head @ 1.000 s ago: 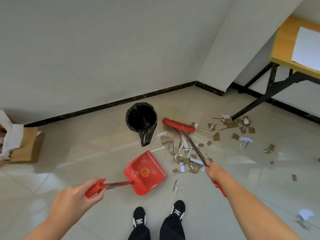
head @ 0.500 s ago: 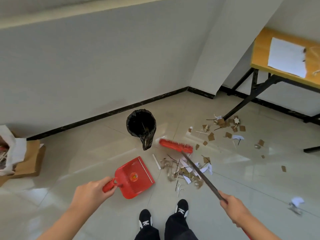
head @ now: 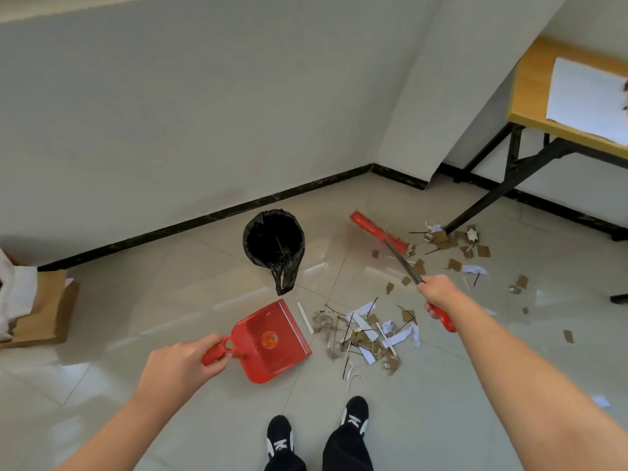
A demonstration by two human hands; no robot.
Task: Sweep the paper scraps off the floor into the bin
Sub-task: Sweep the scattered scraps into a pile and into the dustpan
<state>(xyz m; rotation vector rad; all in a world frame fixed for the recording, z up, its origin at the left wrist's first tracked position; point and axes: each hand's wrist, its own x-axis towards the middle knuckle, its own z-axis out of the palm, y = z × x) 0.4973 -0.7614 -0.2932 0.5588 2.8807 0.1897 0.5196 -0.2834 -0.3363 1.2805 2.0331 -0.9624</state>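
My left hand (head: 183, 363) grips the handle of a red dustpan (head: 272, 339) that rests on the tiled floor, its mouth facing right. Just right of it lies a heap of paper scraps (head: 365, 334), white and brown with thin dark strips. My right hand (head: 438, 295) holds a red broom (head: 379, 232) by its metal shaft; the red bristle head sits far out, beyond the heap, beside more brown scraps (head: 455, 253) near a table leg. A bin (head: 273, 241) lined with a black bag stands behind the dustpan.
A yellow-topped table (head: 530, 96) with black legs and a white sheet stands at the right. A cardboard box (head: 44, 311) with white material lies at the left wall. Loose scraps dot the floor at the right. My two black shoes (head: 316, 433) are at the bottom.
The broom head has swung from just above the heap out and right toward the scraps by the table leg. The dustpan has shifted right, closer to the heap.
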